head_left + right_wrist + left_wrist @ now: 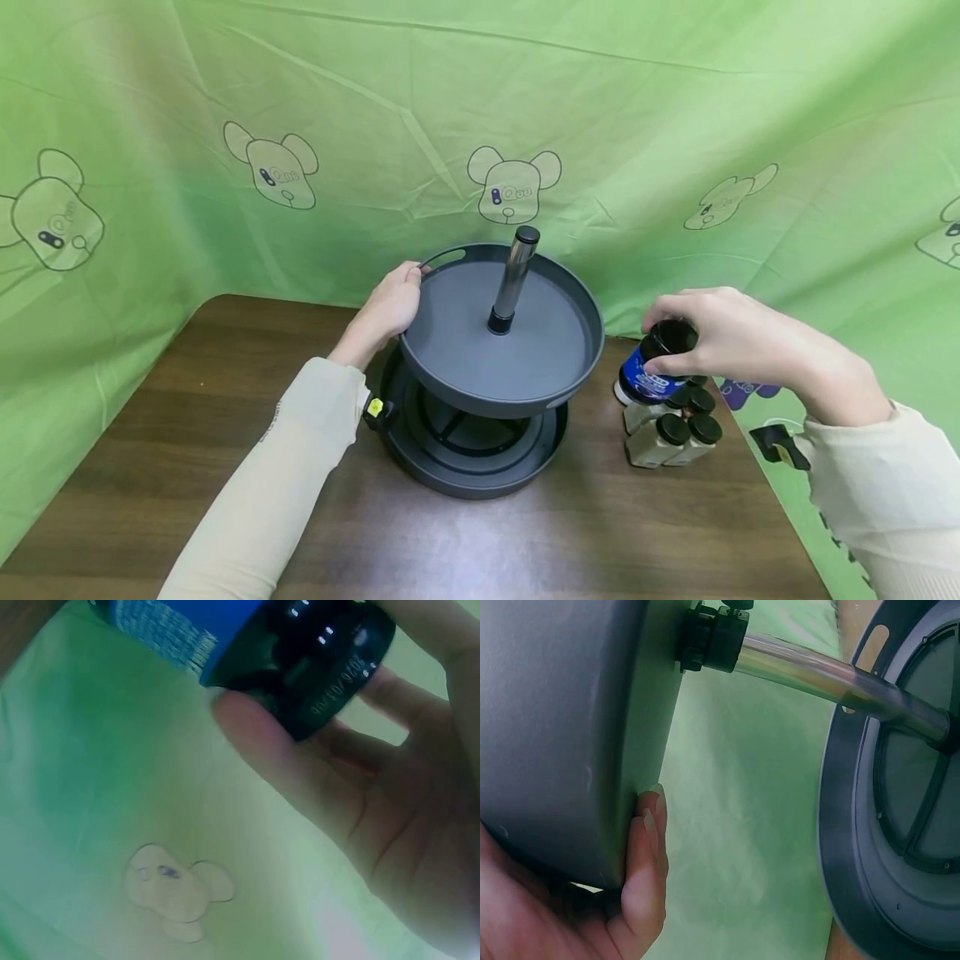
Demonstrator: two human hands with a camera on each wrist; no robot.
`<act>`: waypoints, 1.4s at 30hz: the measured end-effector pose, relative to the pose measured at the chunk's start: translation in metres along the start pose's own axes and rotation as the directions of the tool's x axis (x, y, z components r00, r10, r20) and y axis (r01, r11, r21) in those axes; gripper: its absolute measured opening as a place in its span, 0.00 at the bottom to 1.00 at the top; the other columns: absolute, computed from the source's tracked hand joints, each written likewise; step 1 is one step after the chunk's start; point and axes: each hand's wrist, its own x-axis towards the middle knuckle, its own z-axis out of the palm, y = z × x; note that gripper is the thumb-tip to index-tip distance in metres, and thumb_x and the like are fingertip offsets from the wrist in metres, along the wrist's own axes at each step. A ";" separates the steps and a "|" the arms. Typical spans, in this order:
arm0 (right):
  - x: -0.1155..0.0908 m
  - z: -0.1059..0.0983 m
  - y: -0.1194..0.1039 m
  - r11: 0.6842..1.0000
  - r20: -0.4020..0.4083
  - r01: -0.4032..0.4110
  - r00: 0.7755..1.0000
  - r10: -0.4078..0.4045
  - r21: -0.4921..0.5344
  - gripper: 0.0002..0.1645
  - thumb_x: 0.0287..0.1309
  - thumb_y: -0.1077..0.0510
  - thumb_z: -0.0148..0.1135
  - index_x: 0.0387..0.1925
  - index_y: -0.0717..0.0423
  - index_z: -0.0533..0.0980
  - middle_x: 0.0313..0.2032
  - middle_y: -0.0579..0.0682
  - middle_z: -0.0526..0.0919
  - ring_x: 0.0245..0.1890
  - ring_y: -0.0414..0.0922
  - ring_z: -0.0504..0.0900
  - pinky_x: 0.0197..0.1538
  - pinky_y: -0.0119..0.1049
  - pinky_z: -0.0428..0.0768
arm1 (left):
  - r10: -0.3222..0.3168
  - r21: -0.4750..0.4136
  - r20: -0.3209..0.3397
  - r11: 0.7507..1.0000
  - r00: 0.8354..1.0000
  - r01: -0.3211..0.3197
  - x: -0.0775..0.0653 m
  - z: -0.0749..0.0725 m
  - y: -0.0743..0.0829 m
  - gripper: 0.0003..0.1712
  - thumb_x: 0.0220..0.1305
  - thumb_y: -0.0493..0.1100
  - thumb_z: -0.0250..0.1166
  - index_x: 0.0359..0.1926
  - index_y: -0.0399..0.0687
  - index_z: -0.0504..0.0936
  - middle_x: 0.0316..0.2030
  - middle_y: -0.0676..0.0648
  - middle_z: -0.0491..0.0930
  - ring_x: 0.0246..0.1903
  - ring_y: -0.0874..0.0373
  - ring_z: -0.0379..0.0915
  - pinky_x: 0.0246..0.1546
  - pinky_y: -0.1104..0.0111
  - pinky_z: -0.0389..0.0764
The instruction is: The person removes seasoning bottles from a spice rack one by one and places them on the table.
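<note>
A grey two-tier round turntable rack stands on the table, its upper tray (491, 367) joined by a shiny metal post to the lower tray (457, 479). My left hand (392, 304) grips the upper tray's left edge near the cut-out handle; in the left wrist view its fingers (646, 855) curl under the tray. To the right of the rack, my right hand (720, 333) holds a dark jar with a blue label (648, 377), fingers and thumb around its dark end. The jar is tilted, a white end pointing down and left. A printed date shows on it in the right wrist view.
Several small spice jars with black lids (672, 429) stand close together just below the held jar, near the right edge of the wooden table (247, 400). A second post (513, 279) rises from the upper tray. Green cloth (360, 100) hangs behind and at both sides.
</note>
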 end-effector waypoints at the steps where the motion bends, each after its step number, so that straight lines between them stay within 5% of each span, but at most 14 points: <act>1: 0.000 0.001 0.003 1.000 0.017 -0.009 1.000 0.009 0.012 0.26 0.42 0.34 0.67 0.41 0.42 0.76 0.41 0.43 0.82 0.43 0.44 0.79 0.44 0.45 0.75 | -0.001 0.002 -0.003 1.000 1.000 0.001 0.000 0.000 0.000 0.25 0.73 0.53 0.30 0.64 0.56 0.62 0.67 0.48 0.59 0.64 0.50 0.57 0.61 0.54 0.63; 4: 0.000 0.006 0.011 0.997 0.069 -0.052 0.996 0.048 0.049 0.28 0.43 0.33 0.66 0.42 0.43 0.76 0.44 0.47 0.83 0.44 0.45 0.79 0.44 0.46 0.75 | -0.001 0.007 -0.009 1.000 1.000 0.001 0.001 -0.001 0.001 0.25 0.73 0.53 0.29 0.64 0.56 0.62 0.67 0.48 0.59 0.63 0.50 0.57 0.61 0.54 0.64; 7: -0.001 0.009 0.017 0.987 0.158 -0.114 0.983 0.096 0.112 0.29 0.45 0.35 0.66 0.45 0.44 0.74 0.43 0.50 0.83 0.33 0.44 0.81 0.36 0.43 0.77 | -0.002 0.011 -0.005 1.000 1.000 0.002 0.001 -0.001 0.000 0.26 0.73 0.53 0.29 0.64 0.57 0.62 0.67 0.49 0.59 0.64 0.50 0.56 0.61 0.54 0.63; 13: -0.002 0.015 0.026 0.941 0.353 -0.265 0.918 0.179 0.212 0.25 0.50 0.47 0.65 0.50 0.45 0.69 0.27 0.49 0.79 0.10 0.41 0.74 0.14 0.38 0.71 | 0.021 0.016 -0.004 1.000 1.000 -0.021 0.001 -0.001 -0.001 0.26 0.73 0.52 0.29 0.64 0.55 0.62 0.67 0.48 0.59 0.65 0.50 0.55 0.63 0.55 0.61; 19: 0.000 0.027 0.036 0.936 0.373 -0.262 0.914 0.161 0.237 0.23 0.48 0.54 0.63 0.49 0.48 0.71 0.28 0.50 0.79 0.14 0.42 0.74 0.16 0.37 0.73 | 0.013 -0.001 0.000 1.000 1.000 -0.013 0.001 0.000 -0.001 0.26 0.73 0.52 0.29 0.64 0.55 0.63 0.67 0.48 0.59 0.64 0.50 0.56 0.60 0.55 0.63; 25: 0.000 0.033 0.041 0.931 0.419 -0.276 0.894 0.156 0.241 0.26 0.46 0.49 0.67 0.47 0.50 0.71 0.29 0.50 0.79 0.11 0.42 0.74 0.15 0.37 0.74 | 0.011 -0.004 0.006 1.000 1.000 -0.011 0.001 0.000 -0.002 0.25 0.73 0.52 0.29 0.64 0.57 0.62 0.67 0.49 0.58 0.65 0.51 0.54 0.62 0.55 0.62; 31: 0.001 0.037 0.044 0.943 0.462 -0.261 0.875 0.141 0.206 0.28 0.42 0.44 0.70 0.43 0.52 0.72 0.38 0.51 0.80 0.21 0.41 0.75 0.21 0.36 0.74 | 0.012 -0.006 0.011 1.000 1.000 -0.012 0.001 -0.001 -0.001 0.25 0.73 0.52 0.29 0.64 0.57 0.62 0.67 0.48 0.58 0.65 0.50 0.55 0.62 0.54 0.62; 34: 0.000 0.040 0.047 0.936 0.496 -0.287 0.854 0.155 0.202 0.27 0.40 0.43 0.71 0.40 0.52 0.72 0.37 0.50 0.79 0.23 0.42 0.74 0.22 0.36 0.74 | 0.006 -0.006 0.011 1.000 1.000 -0.006 0.001 0.000 0.000 0.25 0.73 0.52 0.29 0.64 0.57 0.62 0.67 0.48 0.58 0.65 0.50 0.55 0.62 0.54 0.62; 42: -0.006 0.054 0.053 0.952 0.517 -0.261 0.844 0.145 0.160 0.23 0.34 0.47 0.72 0.31 0.51 0.72 0.32 0.49 0.77 0.29 0.41 0.75 0.27 0.33 0.74 | 0.004 -0.004 0.008 1.000 1.000 -0.004 0.001 0.001 0.000 0.25 0.73 0.52 0.29 0.64 0.57 0.62 0.66 0.48 0.59 0.64 0.50 0.56 0.61 0.54 0.63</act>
